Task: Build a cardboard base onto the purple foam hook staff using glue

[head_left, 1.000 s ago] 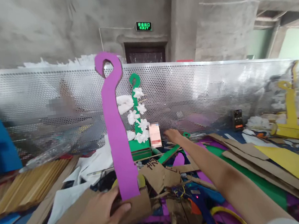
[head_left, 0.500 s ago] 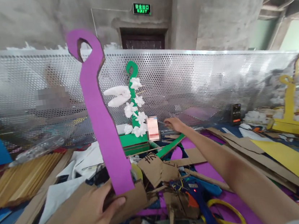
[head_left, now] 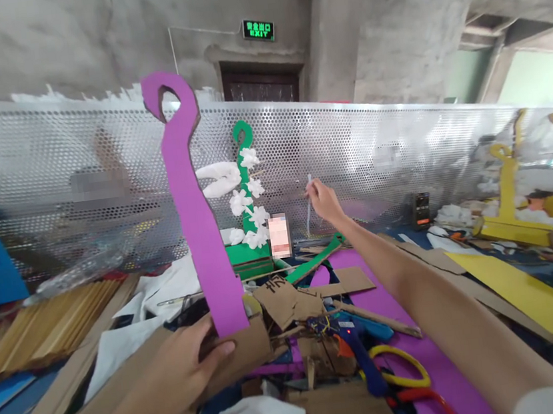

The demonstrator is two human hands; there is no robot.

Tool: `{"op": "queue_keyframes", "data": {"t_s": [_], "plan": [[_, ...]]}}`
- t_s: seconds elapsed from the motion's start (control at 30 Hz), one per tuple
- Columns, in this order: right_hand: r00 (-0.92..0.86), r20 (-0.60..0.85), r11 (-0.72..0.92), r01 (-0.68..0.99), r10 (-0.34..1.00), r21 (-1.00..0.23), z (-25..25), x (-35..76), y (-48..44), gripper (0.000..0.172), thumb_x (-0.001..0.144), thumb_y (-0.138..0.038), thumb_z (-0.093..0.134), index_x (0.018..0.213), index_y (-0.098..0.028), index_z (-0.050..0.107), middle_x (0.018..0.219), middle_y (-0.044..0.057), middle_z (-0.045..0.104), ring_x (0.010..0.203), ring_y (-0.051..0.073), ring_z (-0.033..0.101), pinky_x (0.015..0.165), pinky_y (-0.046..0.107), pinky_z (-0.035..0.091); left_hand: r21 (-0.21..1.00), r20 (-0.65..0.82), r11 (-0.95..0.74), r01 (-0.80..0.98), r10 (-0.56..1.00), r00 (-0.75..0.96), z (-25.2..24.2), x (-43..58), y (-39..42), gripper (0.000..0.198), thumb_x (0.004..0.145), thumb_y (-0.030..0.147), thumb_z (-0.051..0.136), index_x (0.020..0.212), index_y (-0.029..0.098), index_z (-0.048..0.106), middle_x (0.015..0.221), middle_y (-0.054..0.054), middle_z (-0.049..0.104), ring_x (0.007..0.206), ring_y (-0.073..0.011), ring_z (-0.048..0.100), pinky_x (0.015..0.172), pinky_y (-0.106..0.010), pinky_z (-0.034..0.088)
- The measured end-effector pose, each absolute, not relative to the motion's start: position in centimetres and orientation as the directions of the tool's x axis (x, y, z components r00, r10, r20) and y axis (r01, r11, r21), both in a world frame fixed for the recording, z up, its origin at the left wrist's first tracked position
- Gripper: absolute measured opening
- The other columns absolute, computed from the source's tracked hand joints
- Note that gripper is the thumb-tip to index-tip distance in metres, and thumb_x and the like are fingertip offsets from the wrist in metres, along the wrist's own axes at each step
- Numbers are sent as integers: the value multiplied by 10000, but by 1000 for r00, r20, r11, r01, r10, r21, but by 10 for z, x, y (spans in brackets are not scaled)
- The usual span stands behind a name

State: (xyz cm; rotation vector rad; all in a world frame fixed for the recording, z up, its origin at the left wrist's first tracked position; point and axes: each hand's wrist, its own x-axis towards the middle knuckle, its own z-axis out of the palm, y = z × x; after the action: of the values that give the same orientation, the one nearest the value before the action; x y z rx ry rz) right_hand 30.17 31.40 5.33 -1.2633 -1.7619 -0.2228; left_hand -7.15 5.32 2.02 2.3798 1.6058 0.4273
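Note:
My left hand (head_left: 194, 358) grips the edge of a brown cardboard base (head_left: 250, 344), with the thumb lying on its face. A tall purple hook-topped board (head_left: 205, 242) rises from that base, leaning slightly left. Farther out on the right, my right hand (head_left: 323, 199) pinches a thin, translucent glue stick (head_left: 308, 216), held upright in front of the metal mesh. Below it lies a green strip (head_left: 316, 260). Beyond the purple board stands a green hook-topped piece (head_left: 249, 217) with white flowers (head_left: 239, 202) on it. A blue glue gun (head_left: 360, 358) with a red light rests amid the scraps.
Scissors with yellow handles (head_left: 403, 376) and red-handled ones (head_left: 431, 399) lie at the front. Wooden strips (head_left: 54, 328) are stacked at left. Purple sheet (head_left: 443, 374), yellow sheet (head_left: 533, 289) and cardboard scraps cover the right. A perforated metal barrier (head_left: 350, 151) runs behind.
My right hand has risen with the glue stick, which now points upright. My left hand still holds the cardboard base; the purple board appears slightly lower and farther right as the view shifts.

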Motion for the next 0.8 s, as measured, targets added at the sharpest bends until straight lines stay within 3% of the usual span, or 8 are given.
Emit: {"op": "queue_keyframes", "data": {"t_s": [0.2,0.33,0.4,0.5,0.57,0.63,0.7,0.8], "plan": [[75,884,599,709,461,-372,90,299,282,351,1064,-287,250,1238,-210,544,806,47,617,746,185,607,769,325,482,394,96,-380,837,923,374,23,-71,52,424,885,470,481,1179,250,693,1148,-93,776,1009,-333,717,873,-397,541],[-122,860,651,708,496,-275,102,294,224,310,1055,-259,313,1235,-222,562,737,8,530,648,164,531,702,314,461,389,127,-407,827,912,389,18,-74,54,447,886,479,482,1204,235,680,1191,-102,760,1060,-345,699,901,-420,532],[-265,773,649,722,577,-238,103,289,185,313,1064,-278,342,1269,-235,573,736,-3,546,636,153,519,705,302,449,372,131,-415,830,909,396,18,-73,53,449,884,486,488,1198,232,684,1180,-102,764,1059,-351,701,920,-436,530],[-516,426,639,736,743,-224,94,284,130,367,1073,-380,394,1386,-282,560,732,-9,627,615,152,536,701,291,435,366,126,-427,827,903,411,20,-70,50,462,874,473,506,1224,226,679,1217,-109,756,1113,-365,692,957,-451,528],[-581,250,628,756,774,-187,78,285,104,343,1061,-339,410,1311,-276,637,825,28,704,686,168,593,716,290,427,371,119,-437,819,897,425,20,-68,51,487,876,468,507,1259,212,666,1259,-122,741,1142,-373,685,978,-466,527],[-586,189,610,785,788,-107,58,288,87,296,1026,-284,455,1180,-233,702,933,73,742,787,198,635,711,292,413,394,128,-465,793,882,453,15,-70,58,499,887,476,506,1268,193,660,1302,-138,720,1175,-373,673,1019,-476,515],[-531,156,548,830,833,-104,37,293,76,280,1010,-272,468,1053,-189,731,975,102,755,822,213,653,692,290,407,451,142,-500,739,858,494,8,-74,69,526,899,489,518,1313,187,634,1365,-141,684,1251,-355,636,1090,-468,479],[-500,110,512,844,859,-159,11,296,65,283,979,-396,555,1076,-201,736,993,80,768,852,226,675,701,282,429,585,114,-492,645,837,535,-4,-84,88,653,869,545,593,1416,191,551,1433,-143,637,1294,-341,614,1111,-469,479]]}}
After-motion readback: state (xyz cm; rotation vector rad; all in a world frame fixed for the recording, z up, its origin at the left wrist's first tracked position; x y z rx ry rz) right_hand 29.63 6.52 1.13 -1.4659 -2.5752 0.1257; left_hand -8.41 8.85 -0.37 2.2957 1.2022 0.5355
